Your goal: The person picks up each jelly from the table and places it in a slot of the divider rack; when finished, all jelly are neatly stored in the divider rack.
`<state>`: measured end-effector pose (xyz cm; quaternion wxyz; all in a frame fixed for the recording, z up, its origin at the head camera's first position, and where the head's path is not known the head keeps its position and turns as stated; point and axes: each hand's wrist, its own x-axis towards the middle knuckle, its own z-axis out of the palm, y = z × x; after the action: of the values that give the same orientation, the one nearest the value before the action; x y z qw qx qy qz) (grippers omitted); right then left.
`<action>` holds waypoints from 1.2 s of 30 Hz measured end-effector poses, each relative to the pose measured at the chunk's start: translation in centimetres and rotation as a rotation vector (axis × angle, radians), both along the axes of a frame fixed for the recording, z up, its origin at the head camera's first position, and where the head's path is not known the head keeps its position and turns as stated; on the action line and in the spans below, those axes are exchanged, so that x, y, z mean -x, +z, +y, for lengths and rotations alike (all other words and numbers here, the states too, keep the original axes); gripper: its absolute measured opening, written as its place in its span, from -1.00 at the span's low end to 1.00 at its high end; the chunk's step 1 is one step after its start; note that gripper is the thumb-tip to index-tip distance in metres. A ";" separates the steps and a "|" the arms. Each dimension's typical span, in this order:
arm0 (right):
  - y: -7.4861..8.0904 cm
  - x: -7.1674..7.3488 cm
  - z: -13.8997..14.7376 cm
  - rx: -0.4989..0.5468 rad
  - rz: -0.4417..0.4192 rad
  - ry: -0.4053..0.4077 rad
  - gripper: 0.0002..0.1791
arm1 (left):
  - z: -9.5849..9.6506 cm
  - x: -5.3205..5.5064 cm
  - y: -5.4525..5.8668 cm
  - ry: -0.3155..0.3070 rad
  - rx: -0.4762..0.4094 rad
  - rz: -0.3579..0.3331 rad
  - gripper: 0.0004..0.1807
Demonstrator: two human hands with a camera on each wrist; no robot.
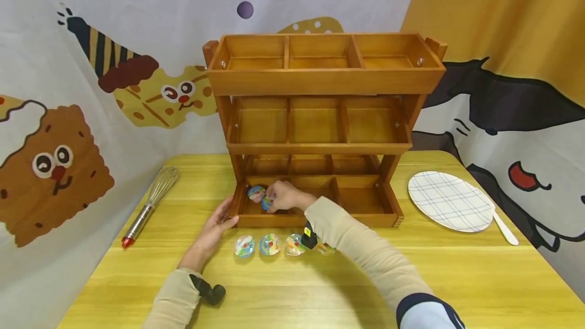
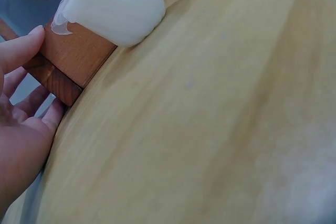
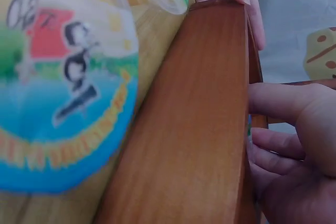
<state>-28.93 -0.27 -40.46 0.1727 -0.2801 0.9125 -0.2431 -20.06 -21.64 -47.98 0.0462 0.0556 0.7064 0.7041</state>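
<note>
My right hand (image 1: pixel 284 196) reaches into the left compartment of the wooden rack's bottom tray (image 1: pixel 274 221). Its thumb and fingers pinch a jelly cup (image 1: pixel 267 203) with a blue printed lid, partly hidden by the fingers. Beside it in that compartment lies another jelly cup (image 1: pixel 256 194). At the tray's front left corner, my left hand (image 1: pixel 215 227) holds the wood, thumb at the front and fingers round the side; the left wrist view shows the thumb (image 2: pixel 23 51) against the corner. Several jelly cups (image 1: pixel 270 244) form a row before the tray, one partly covered by my right sleeve.
Above the bottom tray, the rack has a middle tier (image 1: pixel 320 149) and a top tier (image 1: pixel 324 81), each divided into three compartments. A whisk (image 1: pixel 151 207) lies at left. A checked plate (image 1: pixel 450 201) and a white-handled utensil (image 1: pixel 505 227) are at right.
</note>
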 end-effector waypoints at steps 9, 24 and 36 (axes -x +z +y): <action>-0.1 -0.3 -0.3 -0.034 -0.004 0.029 -0.43 | -0.1 0.1 0.0 0.001 -0.033 0.001 -0.30; 1.8 -4.2 8.6 0.456 -0.125 0.143 -0.47 | 0.1 0.0 0.0 -0.008 -0.024 -0.010 -0.28; -5.2 -9.0 16.3 0.620 -0.251 0.057 -0.37 | -0.2 0.3 -0.1 -0.011 -0.003 -0.008 -0.27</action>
<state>-19.88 15.99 -45.68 0.1970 -0.3128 0.7584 -0.5368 -20.38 -21.86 -48.10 0.0530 0.0568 0.7050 0.7050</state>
